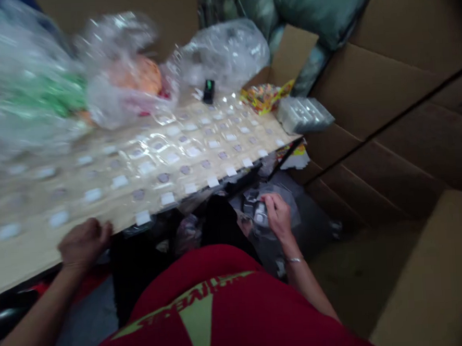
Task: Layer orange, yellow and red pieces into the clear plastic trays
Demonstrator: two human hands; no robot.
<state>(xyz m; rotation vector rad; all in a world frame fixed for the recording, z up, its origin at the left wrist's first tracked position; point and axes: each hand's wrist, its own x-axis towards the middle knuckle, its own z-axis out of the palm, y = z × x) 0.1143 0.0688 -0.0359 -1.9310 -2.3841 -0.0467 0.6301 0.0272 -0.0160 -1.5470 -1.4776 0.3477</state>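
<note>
"If the clear container (260, 214) is looked for, which hand is found nearer?"

"By the right hand (278, 214) it is almost met: the container is seen just to the left of the fingertips, past the front edge of the counter (9, 266) and not on it."

"Is it held?"

"That cannot be told, since the view is blurred. Thumb and fingers are drawn close together in that grip, yet the container may be pinched or merely overlapped."

"And its long axis?"

"None can be made out."

"What of the left hand (84, 242)?"

"It is curled in at the counter's front edge, with nothing seen in it. Just beyond, a white card (59, 219) is laid; to that card the left hand is nearer, the right being placed well apart."
</note>
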